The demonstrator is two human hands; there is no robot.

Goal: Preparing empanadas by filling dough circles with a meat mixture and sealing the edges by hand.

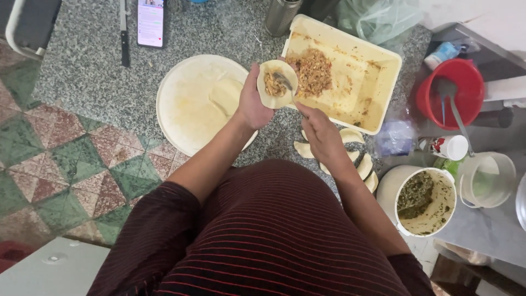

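My left hand [253, 104] holds a round dough wrapper [277, 83] with a small heap of brown filling on it. My right hand [320, 133] grips a spoon [284, 82] whose bowl rests on that filling. Just behind the wrapper stands a cream rectangular tray [372, 82] with a pile of minced filling [313, 71] in its left part. Left of my hands lies a round white board [186, 109] carrying a few flat wrappers [226, 94]. Folded dumplings [359, 159] lie on the stone floor under my right wrist.
A red bucket [450, 93] with a ladle stands at the right, a white tub of green paste [426, 201] and a clear jug [489, 180] below it. A phone [150, 22], a knife [124, 33] and a metal cup [281, 15] lie at the top. Patterned tiles at left.
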